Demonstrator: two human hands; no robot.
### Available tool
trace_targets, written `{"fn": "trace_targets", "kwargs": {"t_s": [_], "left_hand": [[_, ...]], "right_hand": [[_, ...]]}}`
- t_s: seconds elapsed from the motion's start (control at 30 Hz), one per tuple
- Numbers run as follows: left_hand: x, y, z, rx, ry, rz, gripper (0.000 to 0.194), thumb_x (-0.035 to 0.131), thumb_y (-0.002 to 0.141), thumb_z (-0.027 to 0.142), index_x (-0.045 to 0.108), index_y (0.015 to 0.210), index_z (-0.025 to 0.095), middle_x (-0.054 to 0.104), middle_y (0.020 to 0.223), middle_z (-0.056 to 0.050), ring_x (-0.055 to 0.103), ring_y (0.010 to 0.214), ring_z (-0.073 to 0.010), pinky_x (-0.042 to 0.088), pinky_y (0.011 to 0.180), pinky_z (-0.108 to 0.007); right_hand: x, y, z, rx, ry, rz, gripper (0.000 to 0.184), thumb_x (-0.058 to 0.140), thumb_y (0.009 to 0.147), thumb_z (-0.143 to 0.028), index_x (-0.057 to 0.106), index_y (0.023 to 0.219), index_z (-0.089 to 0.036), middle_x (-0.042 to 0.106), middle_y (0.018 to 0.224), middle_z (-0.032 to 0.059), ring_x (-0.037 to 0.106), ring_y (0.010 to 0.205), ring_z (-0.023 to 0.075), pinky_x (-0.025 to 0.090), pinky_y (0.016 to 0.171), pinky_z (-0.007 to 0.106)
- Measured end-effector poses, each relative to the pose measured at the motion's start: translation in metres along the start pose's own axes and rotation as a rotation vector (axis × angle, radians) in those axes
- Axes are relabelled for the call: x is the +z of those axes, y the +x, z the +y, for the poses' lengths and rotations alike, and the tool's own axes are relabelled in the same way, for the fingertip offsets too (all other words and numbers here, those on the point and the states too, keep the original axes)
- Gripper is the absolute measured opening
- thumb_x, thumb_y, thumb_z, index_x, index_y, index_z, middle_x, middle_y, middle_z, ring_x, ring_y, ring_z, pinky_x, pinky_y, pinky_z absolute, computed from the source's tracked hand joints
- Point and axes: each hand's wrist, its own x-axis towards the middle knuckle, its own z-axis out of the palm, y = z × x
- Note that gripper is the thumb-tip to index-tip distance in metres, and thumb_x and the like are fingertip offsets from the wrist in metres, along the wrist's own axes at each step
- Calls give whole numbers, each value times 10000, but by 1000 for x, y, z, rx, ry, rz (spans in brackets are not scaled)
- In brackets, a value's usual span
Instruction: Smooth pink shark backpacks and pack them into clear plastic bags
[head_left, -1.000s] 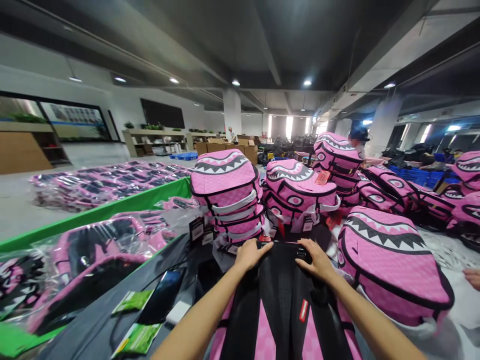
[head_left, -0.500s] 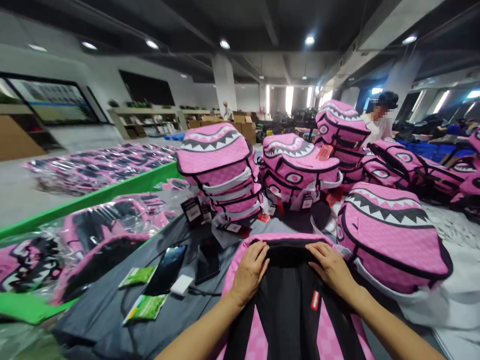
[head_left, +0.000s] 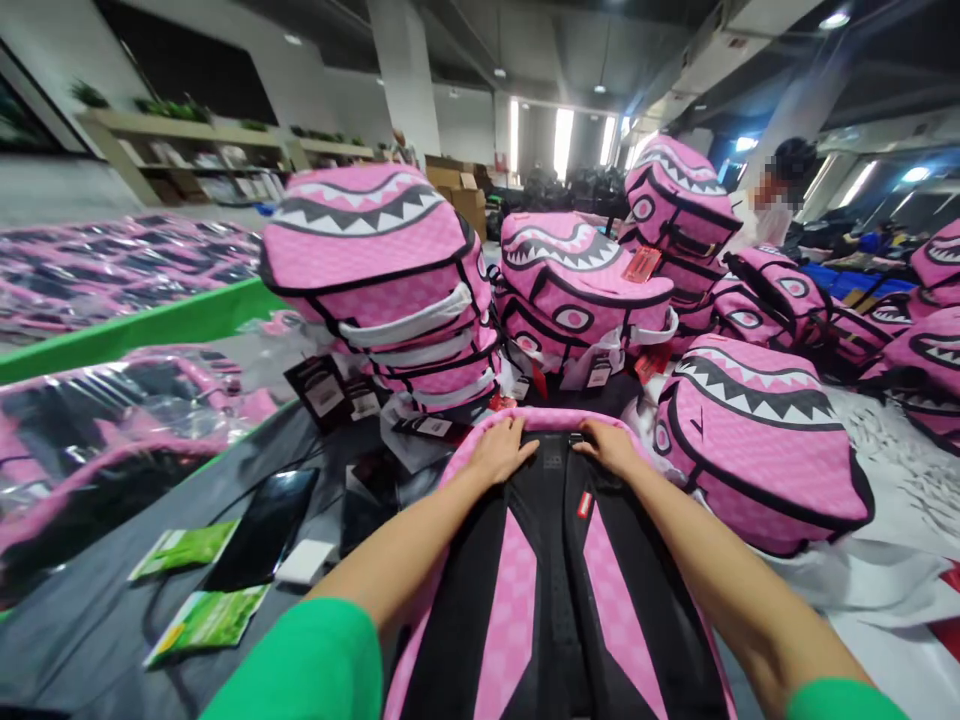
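Observation:
A pink and black backpack [head_left: 504,610] lies in front of me with its strap side up. A small red label [head_left: 584,504] sits on its right strap. At the far top edge of the bag, my left hand [head_left: 498,452] grips the left part of the rim, fingers curled over it. My right hand [head_left: 609,447] holds the same edge a little to the right, partly hidden by its own wrist. Close to its right lies another pink backpack [head_left: 765,450] with a shark-mouth print.
Stacked pink backpacks [head_left: 367,240] stand behind, with hanging black tags [head_left: 321,392]. To the left lie a phone [head_left: 266,530], green packets [head_left: 206,620] and a white charger [head_left: 306,563]. Plastic-wrapped bags [head_left: 150,410] fill the far left. A person [head_left: 772,195] stands at the back right.
My view has shifted forward, and both green sleeves now show. My hands remain at the backpack's top edge, where the dark gap between them has flattened out.

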Motion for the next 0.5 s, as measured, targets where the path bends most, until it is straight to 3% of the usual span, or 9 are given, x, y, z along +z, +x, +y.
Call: {"fn": "trace_targets", "kwargs": {"t_s": [0.07,0.13,0.2,0.3,0.4,0.5], "left_hand": [[-11,-8,10,-11,-16,-32,719,352,1005,554,261,1576,126,399,1592,-239,427,1461,-338,421,1115,-466],[-16,-22,28,-49,-54,-82,879,325,945,729,170,1619,187,237,1661,-249,254,1533,-409,360,1143,-585],[-14,-35,50,-93,-81,-168,1015,324,847,866,159,1627,238,160,1670,-271,108,1541,-489,264,1125,-737],[0,-45,72,-110,-65,-233,993,348,822,888,230,1610,295,143,1677,-258,-26,1540,-496,160,1120,-801],[15,-48,74,-108,-57,-133,869,377,869,834,275,1589,358,148,1687,-223,-26,1550,-468,166,1146,-771],[26,-49,68,-107,-50,-23,797,377,902,795,306,1577,376,202,1682,-203,41,1557,-458,187,1160,-750]], "right_hand": [[2,10,-2,42,-15,32,339,692,952,-418,627,1209,-207,752,1150,103,708,1087,270,537,861,344],[5,19,-6,76,-30,62,337,676,957,-453,629,1166,-193,754,1116,119,716,1049,285,532,833,353],[7,26,-12,99,-42,90,344,643,971,-482,628,1139,-183,750,1103,129,716,1027,292,525,824,361],[4,31,-21,82,-60,123,317,611,990,-459,631,1140,-180,739,1106,136,695,1046,288,516,846,366],[-11,30,-21,2,-91,139,192,577,1008,-298,646,1160,-203,695,1233,133,610,1212,266,474,973,355],[-29,36,-3,7,-117,122,341,582,967,-168,588,1307,-198,607,1378,163,565,1278,277,471,990,365]]}}
